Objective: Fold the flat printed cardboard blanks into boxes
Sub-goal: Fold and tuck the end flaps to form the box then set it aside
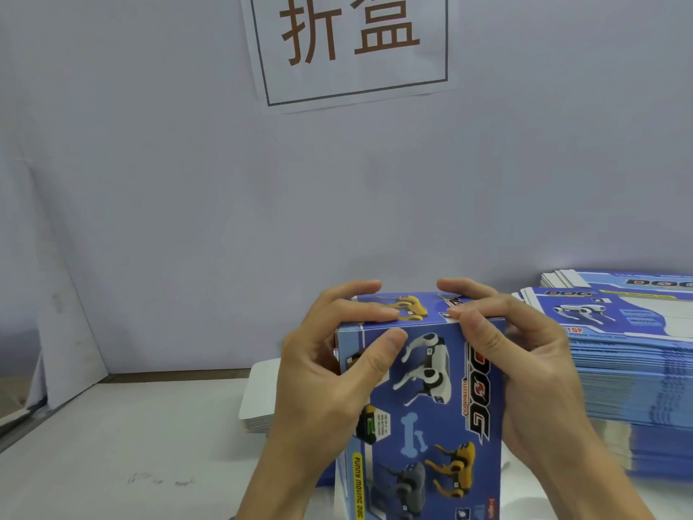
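Both hands clasp a blue printed box [420, 388] held upright between them over the white table [112, 444]. Our left hand [330, 373] wraps the box's left side, thumb pressed on the front panel and fingers laid across the top flap; our right hand [525, 354] mirrors it on the right edge, thumb bent at the top corner, fingers reaching over the same flap. Each hand is grasping the box, neither released nor clenched on nothing.

We judge the step in hand to be closing the top flap, which already lies nearly flat along the front crease. To do it well, we would keep the thumbs braced on the front panel so the walls stay square, then press the fingertips down and back evenly from both sides, so the tuck seats without buckling. Uneven pressure could crush a corner or leave the flap proud on one side. The far edge of the flap is hidden, so we cannot tell whether it is fully home.

Just right of the right hand rises a tall stack of flat blanks [630, 369], waiting. Behind the left wrist lies a low pile of white cards [260, 395]. Above the hands, a paper sign [352, 46] hangs on the pale wall.
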Demonstrator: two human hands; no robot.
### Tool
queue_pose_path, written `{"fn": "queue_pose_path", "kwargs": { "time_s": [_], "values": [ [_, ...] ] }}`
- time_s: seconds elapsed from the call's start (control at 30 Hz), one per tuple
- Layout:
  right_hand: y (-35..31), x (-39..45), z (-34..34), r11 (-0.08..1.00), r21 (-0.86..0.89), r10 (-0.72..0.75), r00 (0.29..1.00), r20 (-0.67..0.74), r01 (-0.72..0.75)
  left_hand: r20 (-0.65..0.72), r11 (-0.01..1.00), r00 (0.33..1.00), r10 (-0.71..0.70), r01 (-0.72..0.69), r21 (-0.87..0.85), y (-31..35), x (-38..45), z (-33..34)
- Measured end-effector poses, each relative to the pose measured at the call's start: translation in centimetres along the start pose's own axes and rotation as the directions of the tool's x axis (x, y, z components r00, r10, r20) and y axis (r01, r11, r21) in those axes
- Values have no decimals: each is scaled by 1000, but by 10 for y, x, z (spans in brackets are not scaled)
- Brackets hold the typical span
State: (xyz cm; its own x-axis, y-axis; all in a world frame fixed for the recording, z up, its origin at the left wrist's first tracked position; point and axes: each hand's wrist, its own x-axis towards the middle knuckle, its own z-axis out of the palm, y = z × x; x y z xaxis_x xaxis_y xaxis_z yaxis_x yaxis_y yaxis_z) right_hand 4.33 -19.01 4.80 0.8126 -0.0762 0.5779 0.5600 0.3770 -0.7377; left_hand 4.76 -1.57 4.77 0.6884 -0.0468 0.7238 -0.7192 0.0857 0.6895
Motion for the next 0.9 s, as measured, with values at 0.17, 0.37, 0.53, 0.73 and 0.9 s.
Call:
{"fn": "queue_pose_path", "kwargs": {
  "time_s": [0.17, 0.37, 0.53, 0.73, 0.9],
  "values": [
    [5, 4, 1, 988, -104, -125, 988, -96, 114, -210, 993, 974, 83, -62, 105, 5, 7, -3],
    [-15, 6, 10, 876, -461, -232, 961, -148, 140, -787, 991, 608, -101, -9, -134, -7, 16, -32],
    [0, 0, 27, 668, -594, 520, 852, -57, -448, -601, 858, 630, -492, 233, -458, -21, 14, -19],
    [17, 5, 17, 943, 97, 333, 888, -318, -319, 66, 701, 753, -654, 637, -320, -25, 1, 9],
    [11, 5, -4, 956, -152, 197, 933, -301, -251, -181, 795, 775, -605, 576, -192, -26, 3, 6]
  ]
}}
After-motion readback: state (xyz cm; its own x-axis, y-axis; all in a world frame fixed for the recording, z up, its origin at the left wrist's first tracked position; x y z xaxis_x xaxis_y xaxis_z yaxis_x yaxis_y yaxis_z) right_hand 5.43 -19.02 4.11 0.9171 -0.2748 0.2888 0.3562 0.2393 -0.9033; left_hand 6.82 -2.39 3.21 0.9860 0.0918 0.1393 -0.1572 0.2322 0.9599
